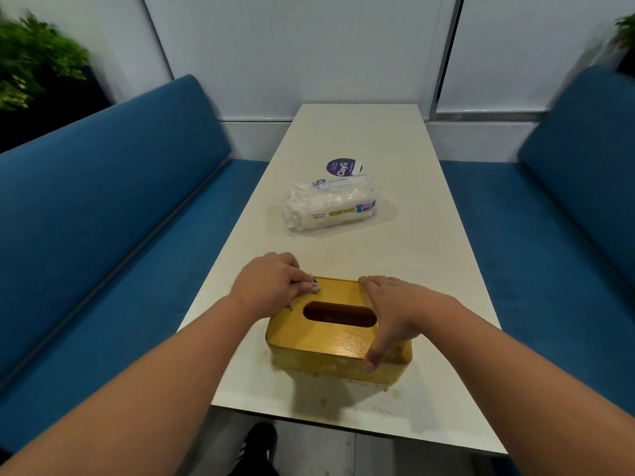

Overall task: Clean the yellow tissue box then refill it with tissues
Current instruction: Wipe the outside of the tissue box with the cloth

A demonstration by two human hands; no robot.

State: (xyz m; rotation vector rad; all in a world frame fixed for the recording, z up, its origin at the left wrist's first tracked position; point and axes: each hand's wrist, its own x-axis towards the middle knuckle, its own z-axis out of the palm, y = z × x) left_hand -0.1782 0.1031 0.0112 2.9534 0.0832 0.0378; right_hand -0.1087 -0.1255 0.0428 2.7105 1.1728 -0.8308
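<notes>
Head view | box (330, 334) near table (429, 262) front edge, slot up | left hand (271, 286) at box's far-left corner, fingers curled pinching small white wad (314, 286) | right hand (395, 314) grips box's right end, fingers spread, thumb on front side | tissue pack (330, 207) farther back, sticker (343, 167) beyond

Glossy yellow tissue box (330, 338), matt white table (395, 255), clear-plastic-wrapped tissues (330, 207).
</notes>
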